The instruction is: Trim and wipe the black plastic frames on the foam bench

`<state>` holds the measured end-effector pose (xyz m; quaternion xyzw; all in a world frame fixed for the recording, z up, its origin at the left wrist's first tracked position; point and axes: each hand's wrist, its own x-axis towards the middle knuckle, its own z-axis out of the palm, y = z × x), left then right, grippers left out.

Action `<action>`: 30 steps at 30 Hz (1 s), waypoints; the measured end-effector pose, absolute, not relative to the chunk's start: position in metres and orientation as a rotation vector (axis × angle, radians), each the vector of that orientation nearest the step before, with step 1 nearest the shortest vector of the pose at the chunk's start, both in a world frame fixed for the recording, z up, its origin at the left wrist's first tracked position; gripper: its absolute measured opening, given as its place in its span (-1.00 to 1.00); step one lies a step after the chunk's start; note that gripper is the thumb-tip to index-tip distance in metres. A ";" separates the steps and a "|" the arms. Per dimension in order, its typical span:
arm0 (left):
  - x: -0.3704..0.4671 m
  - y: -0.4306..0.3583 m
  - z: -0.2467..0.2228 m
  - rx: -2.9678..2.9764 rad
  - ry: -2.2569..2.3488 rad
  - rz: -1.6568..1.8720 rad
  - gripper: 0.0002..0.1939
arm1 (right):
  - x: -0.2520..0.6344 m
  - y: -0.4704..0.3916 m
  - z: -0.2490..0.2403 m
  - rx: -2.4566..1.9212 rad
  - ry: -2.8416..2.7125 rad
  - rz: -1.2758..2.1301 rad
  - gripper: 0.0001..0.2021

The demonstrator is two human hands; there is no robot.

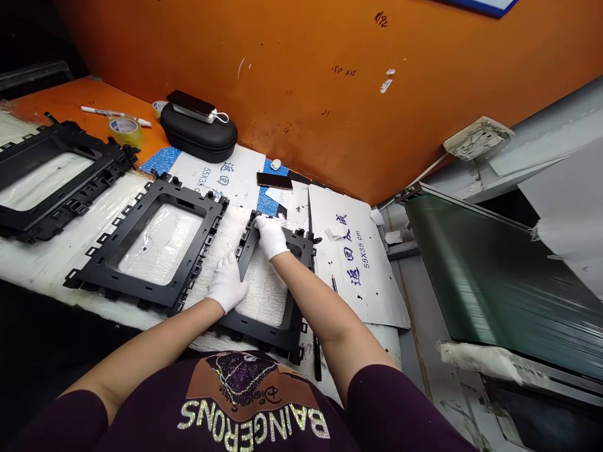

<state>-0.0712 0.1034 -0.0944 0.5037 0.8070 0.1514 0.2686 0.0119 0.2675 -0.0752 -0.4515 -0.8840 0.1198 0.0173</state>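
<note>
- Currently, L hand (228, 284), white glove, ctr of pic, lies on L rail of blk plastic frame (273, 336); fingers bent, can't tell if gripping.
- R hand (271, 238), also gloved, touches same frame's top-L corner; fingertips partly hidden, grip unclear.
- Said frame: lying flat, lower ctr.
- 2nd frame (134, 284) just beside, ctr-L; 3rd frame (63, 196) far L.
- Phone (274, 181) nr ctr, above hands; blk case (198, 133) upper L.

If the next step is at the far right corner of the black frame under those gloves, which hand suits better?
Probably the right hand: it is at the far end of the black frame, nearer that corner. The left hand is farther off, along the frame's left side.
</note>
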 end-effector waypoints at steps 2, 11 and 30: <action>-0.071 0.105 -0.094 1.354 2.171 0.396 -0.29 | 0.001 0.263 -0.079 -1.431 -2.729 0.337 -0.57; -0.072 0.107 -0.087 1.280 2.175 0.411 -0.31 | 0.002 0.234 -0.081 -1.142 -2.781 0.461 -0.62; -0.081 0.007 -0.115 1.527 2.050 0.703 0.19 | 0.002 0.201 -0.041 -1.756 -2.077 0.683 -0.71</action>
